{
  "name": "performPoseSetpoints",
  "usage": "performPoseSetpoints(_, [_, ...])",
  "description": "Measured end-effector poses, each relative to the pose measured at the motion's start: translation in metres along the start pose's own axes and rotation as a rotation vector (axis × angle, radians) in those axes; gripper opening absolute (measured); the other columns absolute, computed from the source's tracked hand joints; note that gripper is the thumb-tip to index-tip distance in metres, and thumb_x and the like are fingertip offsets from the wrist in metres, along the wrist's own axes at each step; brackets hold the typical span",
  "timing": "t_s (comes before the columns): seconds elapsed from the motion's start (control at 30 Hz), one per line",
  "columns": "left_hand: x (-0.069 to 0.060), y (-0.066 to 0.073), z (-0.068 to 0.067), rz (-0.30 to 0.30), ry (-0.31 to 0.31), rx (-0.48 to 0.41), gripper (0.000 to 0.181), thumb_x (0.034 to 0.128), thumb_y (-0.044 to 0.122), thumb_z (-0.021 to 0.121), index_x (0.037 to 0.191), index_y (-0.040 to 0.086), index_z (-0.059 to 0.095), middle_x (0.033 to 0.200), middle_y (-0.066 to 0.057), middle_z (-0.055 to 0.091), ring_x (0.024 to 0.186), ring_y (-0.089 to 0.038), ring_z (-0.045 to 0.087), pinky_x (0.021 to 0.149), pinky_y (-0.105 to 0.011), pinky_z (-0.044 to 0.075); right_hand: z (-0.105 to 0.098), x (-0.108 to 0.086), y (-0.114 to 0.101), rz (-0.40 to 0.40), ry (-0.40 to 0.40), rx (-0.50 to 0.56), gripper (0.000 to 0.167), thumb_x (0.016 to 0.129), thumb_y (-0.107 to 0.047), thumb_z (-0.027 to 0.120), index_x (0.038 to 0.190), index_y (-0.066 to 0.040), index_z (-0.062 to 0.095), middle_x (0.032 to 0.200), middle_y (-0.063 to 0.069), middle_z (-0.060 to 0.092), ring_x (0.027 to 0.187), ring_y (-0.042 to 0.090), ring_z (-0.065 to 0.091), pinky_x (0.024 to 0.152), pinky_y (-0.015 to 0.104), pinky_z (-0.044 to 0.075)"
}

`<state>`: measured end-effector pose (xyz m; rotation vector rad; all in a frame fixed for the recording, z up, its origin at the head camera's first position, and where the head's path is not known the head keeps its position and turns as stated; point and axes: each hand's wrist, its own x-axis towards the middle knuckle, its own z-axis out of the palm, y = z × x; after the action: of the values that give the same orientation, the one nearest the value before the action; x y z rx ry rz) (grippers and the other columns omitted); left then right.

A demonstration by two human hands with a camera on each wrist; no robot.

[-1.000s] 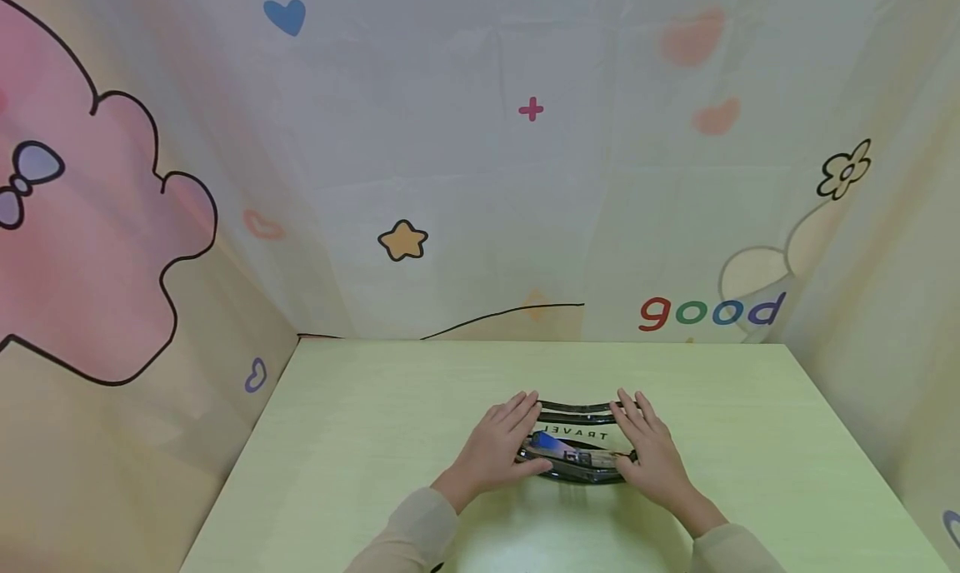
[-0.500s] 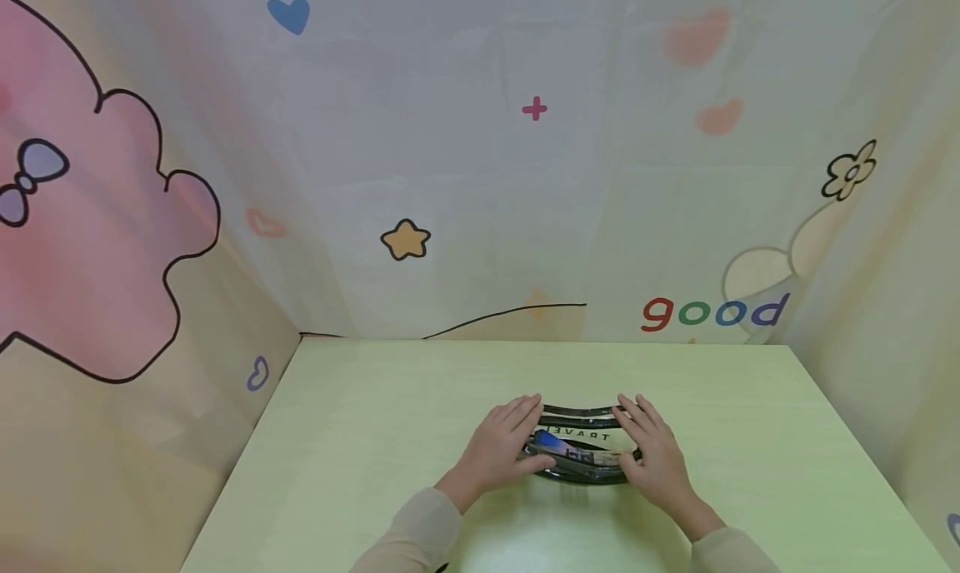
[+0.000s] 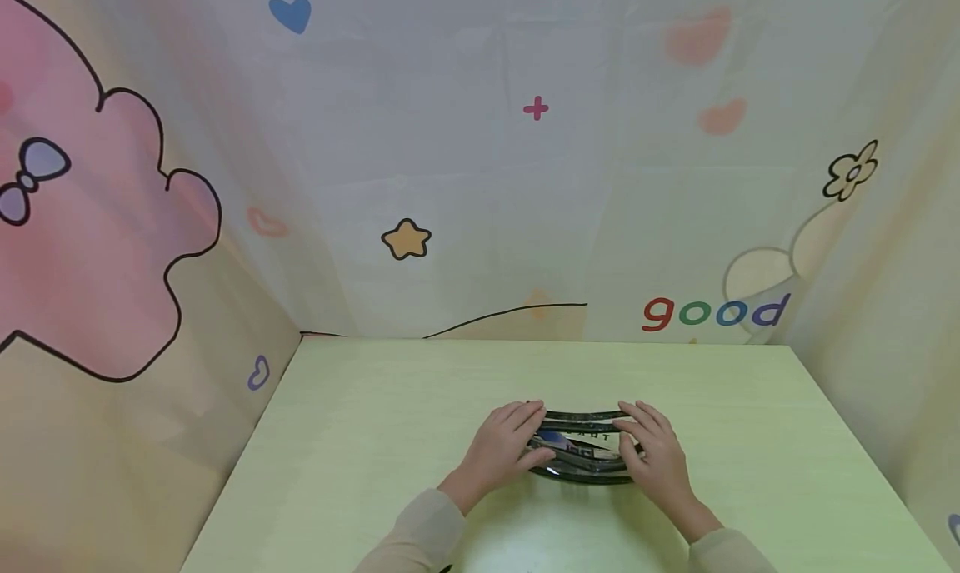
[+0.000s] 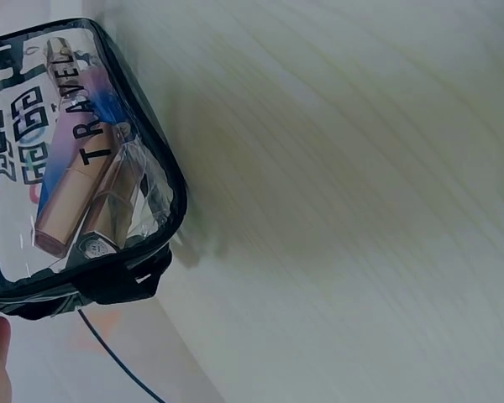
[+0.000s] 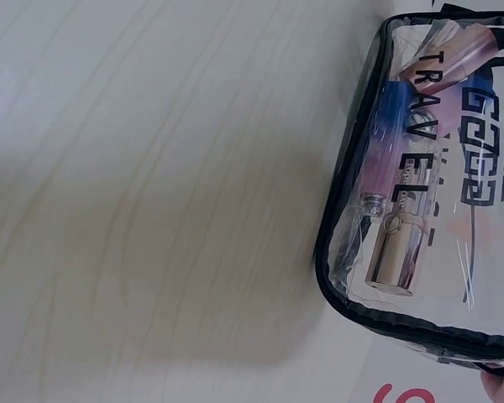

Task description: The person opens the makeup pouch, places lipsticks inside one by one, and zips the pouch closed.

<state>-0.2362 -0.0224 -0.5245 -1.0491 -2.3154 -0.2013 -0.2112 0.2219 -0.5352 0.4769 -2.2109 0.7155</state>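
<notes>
A clear cosmetic bag [image 3: 585, 476] with black trim and the word TRAVEL stands on the table between both hands. My left hand [image 3: 497, 450] grips its left end, fingers over the upper edge and thumb on the near side. At the other end my right hand [image 3: 657, 451] holds the bag the same way, fingers bent. Through the plastic, the left wrist view shows a pinkish-gold tube [image 4: 74, 206] and other small cosmetics. A gold-capped tube [image 5: 395, 260] shows in the right wrist view. The hands are mostly outside both wrist views.
The pale green table [image 3: 360, 431] extends around the bag on all sides. Behind it hangs a printed cloth backdrop [image 3: 465, 156] with hearts, a star and the word good. More cloth flanks the table left and right.
The bag's upper edge has come lower and nearer, and the TRAVEL lettering is less visible. Both hands' fingers have moved with it, the right hand's fingers bending more.
</notes>
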Motion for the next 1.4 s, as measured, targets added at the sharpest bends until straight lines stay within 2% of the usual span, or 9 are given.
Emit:
performPoseSetpoints(0.1, [0.001, 0.001, 0.001, -0.004, 0.026, -0.013, 0.056, 0.0828, 0.051, 0.048, 0.12, 0.01, 0.056, 0.12, -0.002, 0.056, 0.108, -0.015, 0.052, 0.092, -0.027, 0.041, 0.0, 0.001, 0.0, -0.009, 0.014, -0.002, 0.016, 0.071, 0.001, 0.056, 0.08, -0.003, 0.068, 0.102, 0.014, 0.063, 0.102, 0.033, 0.05, 0.087, 0.039, 0.034])
performPoseSetpoints(0.23, [0.002, 0.001, 0.002, -0.009, 0.057, -0.014, 0.052, 0.082, 0.05, 0.05, 0.115, 0.012, 0.059, 0.115, 0.0, 0.059, 0.103, -0.013, 0.054, 0.088, -0.027, 0.042, 0.0, 0.001, -0.001, -0.007, 0.019, -0.003, 0.011, 0.072, 0.0, 0.058, 0.075, -0.005, 0.067, 0.097, 0.012, 0.064, 0.097, 0.031, 0.05, 0.085, 0.037, 0.034])
performPoseSetpoints(0.3, [0.002, 0.002, 0.002, -0.009, 0.068, -0.005, 0.049, 0.0821, 0.049, 0.05, 0.114, 0.013, 0.06, 0.112, 0.001, 0.06, 0.102, -0.012, 0.054, 0.087, -0.026, 0.043, 0.0, 0.002, -0.001, -0.005, 0.022, -0.001, 0.009, 0.072, -0.001, 0.059, 0.068, -0.005, 0.065, 0.096, 0.012, 0.065, 0.096, 0.03, 0.051, 0.083, 0.037, 0.034])
performPoseSetpoints(0.5, [0.003, 0.003, 0.002, -0.012, 0.089, 0.014, 0.045, 0.0818, 0.047, 0.052, 0.111, 0.015, 0.063, 0.107, 0.003, 0.062, 0.098, -0.01, 0.056, 0.084, -0.025, 0.044, -0.001, 0.003, -0.003, 0.01, 0.025, 0.005, 0.025, 0.073, -0.002, 0.061, 0.049, -0.009, 0.057, 0.092, 0.013, 0.065, 0.093, 0.03, 0.051, 0.08, 0.038, 0.035])
performPoseSetpoints(0.73, [0.003, 0.003, 0.004, -0.033, 0.079, 0.002, 0.043, 0.0852, 0.047, 0.046, 0.11, 0.016, 0.063, 0.106, 0.004, 0.062, 0.097, -0.01, 0.055, 0.082, -0.024, 0.044, 0.0, 0.003, -0.002, 0.0, 0.046, 0.003, 0.025, 0.072, -0.001, 0.062, 0.049, -0.009, 0.057, 0.088, 0.013, 0.066, 0.089, 0.029, 0.052, 0.078, 0.036, 0.036])
performPoseSetpoints(1.07, [0.004, 0.005, 0.004, -0.064, 0.074, 0.022, 0.037, 0.0829, 0.044, 0.052, 0.108, 0.019, 0.065, 0.103, 0.007, 0.063, 0.095, -0.009, 0.056, 0.081, -0.023, 0.044, 0.002, 0.001, -0.001, -0.001, 0.07, -0.014, 0.023, 0.074, -0.004, 0.062, 0.052, -0.009, 0.057, 0.085, 0.012, 0.065, 0.086, 0.027, 0.052, 0.076, 0.034, 0.037])
performPoseSetpoints(1.23, [0.004, 0.005, 0.002, -0.077, 0.06, 0.018, 0.039, 0.0845, 0.044, 0.05, 0.111, 0.019, 0.063, 0.106, 0.006, 0.062, 0.097, -0.01, 0.055, 0.081, -0.024, 0.044, -0.002, 0.003, -0.001, 0.009, 0.003, -0.024, 0.022, 0.072, -0.003, 0.062, 0.053, -0.012, 0.054, 0.092, 0.013, 0.064, 0.092, 0.031, 0.053, 0.077, 0.041, 0.039])
performPoseSetpoints(1.4, [0.004, 0.006, 0.0, -0.091, 0.016, -0.012, 0.042, 0.0866, 0.043, 0.048, 0.116, 0.016, 0.059, 0.113, 0.004, 0.06, 0.103, -0.011, 0.054, 0.086, -0.026, 0.043, -0.011, 0.004, 0.0, 0.071, -0.141, -0.008, 0.013, 0.076, -0.006, 0.062, 0.064, -0.01, 0.061, 0.111, 0.015, 0.058, 0.107, 0.034, 0.048, 0.081, 0.047, 0.04])
